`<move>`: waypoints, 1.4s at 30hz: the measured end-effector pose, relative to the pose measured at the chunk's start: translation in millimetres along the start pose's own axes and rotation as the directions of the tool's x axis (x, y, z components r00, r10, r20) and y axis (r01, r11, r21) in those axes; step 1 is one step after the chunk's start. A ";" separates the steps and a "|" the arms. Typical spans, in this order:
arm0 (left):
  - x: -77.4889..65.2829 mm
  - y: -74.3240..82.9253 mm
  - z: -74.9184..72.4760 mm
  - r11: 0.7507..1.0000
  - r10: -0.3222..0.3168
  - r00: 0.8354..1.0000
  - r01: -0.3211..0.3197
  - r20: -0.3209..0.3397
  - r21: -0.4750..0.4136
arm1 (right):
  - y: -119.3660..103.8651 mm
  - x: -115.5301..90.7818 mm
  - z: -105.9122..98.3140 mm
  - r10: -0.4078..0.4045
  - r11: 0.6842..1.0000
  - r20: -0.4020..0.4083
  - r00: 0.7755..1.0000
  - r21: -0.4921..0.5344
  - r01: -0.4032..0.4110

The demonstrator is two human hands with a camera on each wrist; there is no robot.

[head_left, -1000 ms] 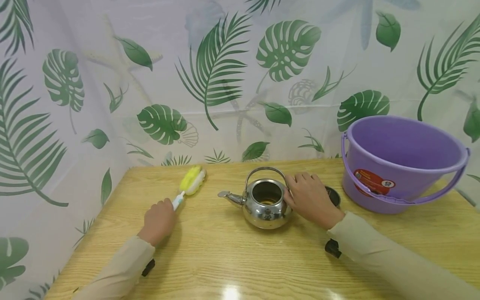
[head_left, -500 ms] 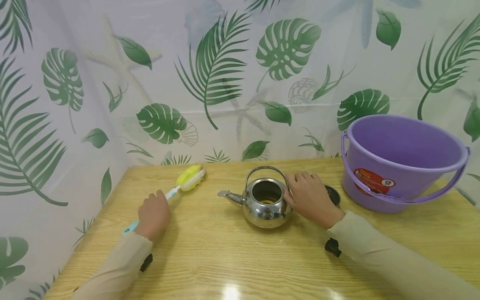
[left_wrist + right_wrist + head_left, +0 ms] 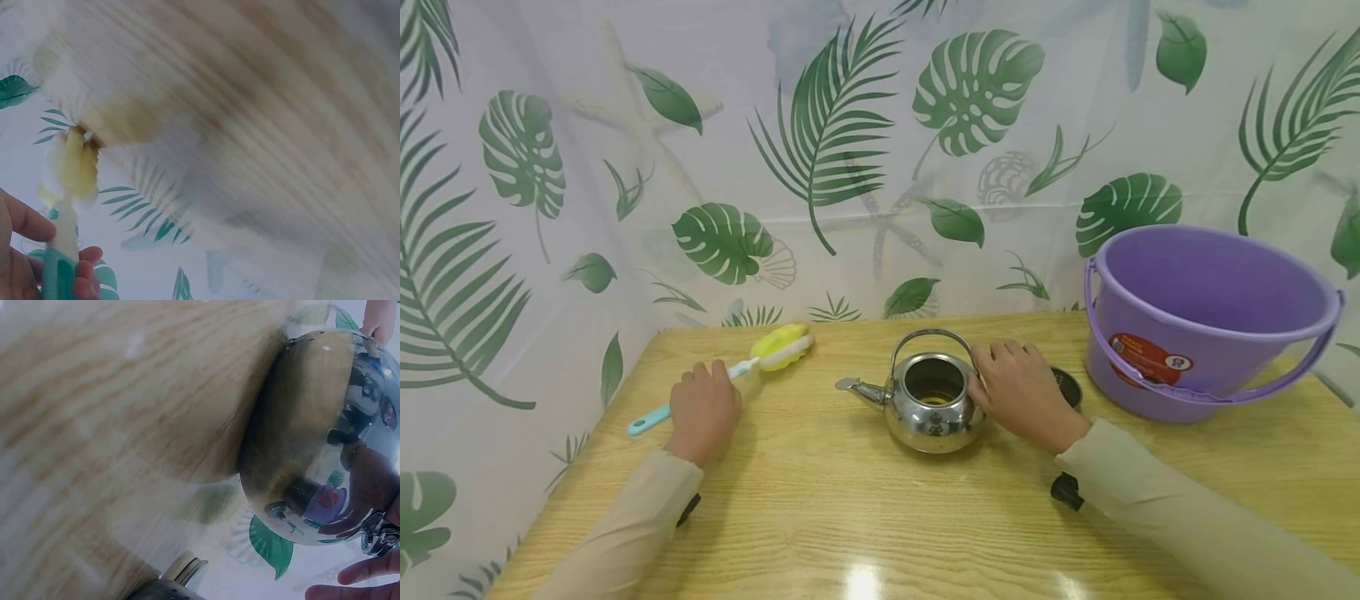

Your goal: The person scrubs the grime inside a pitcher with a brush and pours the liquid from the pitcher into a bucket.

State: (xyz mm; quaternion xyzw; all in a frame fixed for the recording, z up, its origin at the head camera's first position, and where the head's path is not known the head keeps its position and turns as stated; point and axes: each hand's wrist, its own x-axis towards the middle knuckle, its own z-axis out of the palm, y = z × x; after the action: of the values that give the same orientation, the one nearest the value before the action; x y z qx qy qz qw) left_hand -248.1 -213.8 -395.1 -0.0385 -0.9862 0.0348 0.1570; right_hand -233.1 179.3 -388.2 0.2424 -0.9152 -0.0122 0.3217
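Note:
My left hand (image 3: 703, 412) grips a sponge bottle brush (image 3: 781, 347) by its handle, over the table's left side. The brush head is yellow and white, pointing away and to the right; the turquoise handle end sticks out left of the hand. In the left wrist view, thumb and fingers wrap the handle (image 3: 59, 275). A shiny steel kettle (image 3: 936, 429) stands upright and lidless at the middle, its spout to the left and hoop handle raised. My right hand (image 3: 1022, 392) holds it at the right side, by the handle's base, with some fingers (image 3: 369, 570) extended.
Behind my right hand lies a dark, round perforated piece (image 3: 1069, 387), partly hidden. A purple bucket (image 3: 1198, 387) with its handle hanging down stands at the back right. The wood-grain table (image 3: 850, 508) meets a leaf-patterned curtain (image 3: 865, 250) at the back and left.
My left hand has moved a little left and away from me with the brush, and the brush has turned flatter, showing its turquoise end. The right hand and kettle have stayed put.

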 end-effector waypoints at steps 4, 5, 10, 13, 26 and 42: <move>4.3 -5.0 4.4 0.998 0.033 0.998 -0.030 -0.045 0.054 | 0.3 0.2 0.5 -0.004 1.000 -0.005 1.000 0.003 0.004; 5.3 -6.4 5.3 0.997 0.041 0.997 -0.037 -0.061 0.068 | 0.4 0.2 0.6 -0.006 1.000 -0.006 1.000 0.004 0.006; 10.8 -11.9 7.2 0.995 0.068 0.990 -0.058 -0.122 0.086 | 0.6 0.0 0.9 -0.012 1.000 -0.014 1.000 0.002 0.012; 13.2 -13.6 6.6 0.994 0.073 0.989 -0.063 -0.126 0.087 | 0.5 -0.1 0.6 -0.013 1.000 -0.014 1.000 0.000 0.013; 13.3 -14.5 5.4 0.998 0.025 0.995 -0.018 -0.100 0.065 | 1.5 -0.4 2.2 -0.006 1.000 -0.004 1.000 -0.005 0.006; 16.6 -25.8 14.3 0.999 0.051 0.978 -0.046 -0.200 0.030 | 1.3 0.4 0.3 -0.003 1.000 0.009 1.000 0.012 0.003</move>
State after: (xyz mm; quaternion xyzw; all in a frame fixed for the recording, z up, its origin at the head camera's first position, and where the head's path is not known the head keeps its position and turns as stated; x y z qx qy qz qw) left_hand -269.9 -238.8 -401.4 -0.0638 -0.9636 0.0469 0.2554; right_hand -234.1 180.2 -388.1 0.2455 -0.9164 -0.0086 0.3159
